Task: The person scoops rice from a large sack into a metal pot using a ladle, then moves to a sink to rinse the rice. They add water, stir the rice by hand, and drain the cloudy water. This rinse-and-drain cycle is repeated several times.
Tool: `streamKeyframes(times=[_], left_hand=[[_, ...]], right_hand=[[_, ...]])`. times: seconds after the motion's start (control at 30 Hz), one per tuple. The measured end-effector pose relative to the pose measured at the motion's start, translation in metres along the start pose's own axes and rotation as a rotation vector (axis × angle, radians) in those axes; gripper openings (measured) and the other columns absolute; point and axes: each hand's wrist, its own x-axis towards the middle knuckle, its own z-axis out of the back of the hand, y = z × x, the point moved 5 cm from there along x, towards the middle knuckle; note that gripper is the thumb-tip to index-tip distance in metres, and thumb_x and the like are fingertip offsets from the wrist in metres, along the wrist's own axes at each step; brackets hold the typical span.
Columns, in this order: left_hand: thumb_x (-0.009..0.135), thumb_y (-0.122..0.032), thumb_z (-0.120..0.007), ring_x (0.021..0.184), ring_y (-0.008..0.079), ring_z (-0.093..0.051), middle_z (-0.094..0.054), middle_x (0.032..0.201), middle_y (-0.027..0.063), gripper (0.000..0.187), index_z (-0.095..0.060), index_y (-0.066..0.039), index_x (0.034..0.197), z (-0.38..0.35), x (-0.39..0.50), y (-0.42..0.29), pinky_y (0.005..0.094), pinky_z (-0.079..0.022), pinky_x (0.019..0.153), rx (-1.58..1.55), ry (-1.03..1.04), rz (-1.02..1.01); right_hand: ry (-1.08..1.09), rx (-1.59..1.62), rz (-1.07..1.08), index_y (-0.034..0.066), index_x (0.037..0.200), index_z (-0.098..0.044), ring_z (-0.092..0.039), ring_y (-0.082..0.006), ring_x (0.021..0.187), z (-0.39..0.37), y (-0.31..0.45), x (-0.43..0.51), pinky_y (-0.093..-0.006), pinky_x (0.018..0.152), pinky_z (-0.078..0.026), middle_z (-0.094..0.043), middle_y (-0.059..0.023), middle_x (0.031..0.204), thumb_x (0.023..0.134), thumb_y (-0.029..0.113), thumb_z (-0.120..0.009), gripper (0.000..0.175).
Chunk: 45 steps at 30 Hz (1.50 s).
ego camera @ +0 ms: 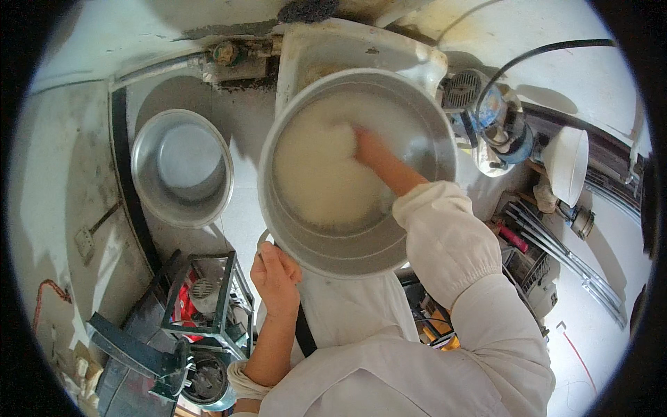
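A large aluminium pot (333, 266) stands before me, tilted or resting partly over a white sink (359, 44). Inside lies a pale, grainy mass (323, 177), which looks like rice, under cloudy water (385, 109). My right hand (369, 147) reaches over the near right rim into the pot. Its fingers are hidden in the mass and water, so their pose and anything in them cannot be made out. At the near left of the pot, my left hand (276, 276) is closed around the metal loop handle (264, 238), against the outer wall.
On the floor to the left stands a second metal pot (182, 167) with nothing in it. Nearer me is a dark metal frame (200, 297) holding machine parts. To the right are a blue motor or pump (495, 112), a white funnel-shaped shade (567, 164) and metal rods (568, 260).
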Motion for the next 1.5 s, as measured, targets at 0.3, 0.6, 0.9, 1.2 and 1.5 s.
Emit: streamKeyframes(times=[0.3, 0.6, 0.9, 1.2, 1.5], left_hand=[[0.098, -0.035, -0.040, 0.036, 0.0084, -0.026, -0.028, 0.047, -0.0025, 0.041, -0.036, -0.012, 0.064, 0.010, 0.003, 0.013, 0.0253, -0.025, 0.034, -0.028, -0.010, -0.001], [0.098, -0.034, -0.039, 0.036, 0.0079, -0.025, -0.028, 0.046, -0.0027, 0.041, -0.036, -0.012, 0.064, 0.009, 0.002, 0.011, 0.0246, -0.024, 0.034, -0.019, 0.014, -0.007], [0.099, -0.031, -0.038, 0.039, 0.0064, -0.029, -0.033, 0.047, -0.0022, 0.041, -0.036, -0.012, 0.063, 0.002, 0.001, 0.003, 0.0232, -0.026, 0.036, -0.048, 0.028, 0.035], [0.099, -0.032, -0.039, 0.039, 0.0081, -0.029, -0.033, 0.047, -0.0016, 0.042, -0.035, -0.011, 0.062, -0.002, 0.001, 0.000, 0.0242, -0.026, 0.036, -0.013, -0.046, 0.048], [0.098, -0.034, -0.040, 0.037, 0.0076, -0.028, -0.031, 0.047, -0.0026, 0.040, -0.037, -0.012, 0.065, 0.007, 0.002, 0.009, 0.0243, -0.025, 0.035, -0.031, -0.011, 0.027]], right_hand=[[0.454, -0.093, -0.337, -0.0042, 0.097, -0.060, -0.058, -0.0350, 0.094, -0.054, 0.004, -0.100, -0.0419, 0.084, -0.047, -0.059, -0.0230, 0.100, 0.075, 0.028, -0.062, 0.039], [0.260, -0.035, 0.327, 0.0054, 0.090, -0.060, -0.058, -0.0335, 0.091, -0.079, 0.152, -0.070, -0.0435, 0.077, -0.048, -0.060, -0.0182, 0.092, 0.071, 0.014, -0.062, 0.021], [-0.101, -0.209, -0.145, 0.0157, 0.130, -0.044, -0.045, -0.0385, 0.114, 0.050, 0.098, -0.005, -0.0514, 0.091, -0.041, -0.046, -0.0190, 0.120, 0.067, 0.035, -0.075, 0.073], [0.204, 0.038, -0.316, 0.0033, 0.118, -0.045, -0.050, -0.0404, 0.106, -0.059, 0.075, -0.096, -0.0457, 0.090, -0.044, -0.048, -0.0283, 0.113, 0.066, 0.020, -0.071, 0.061], [0.185, -0.081, 0.460, 0.0047, 0.113, -0.053, -0.056, -0.0391, 0.094, -0.106, 0.133, -0.032, -0.0481, 0.082, -0.045, -0.058, -0.0200, 0.098, 0.072, 0.010, -0.065, 0.043]])
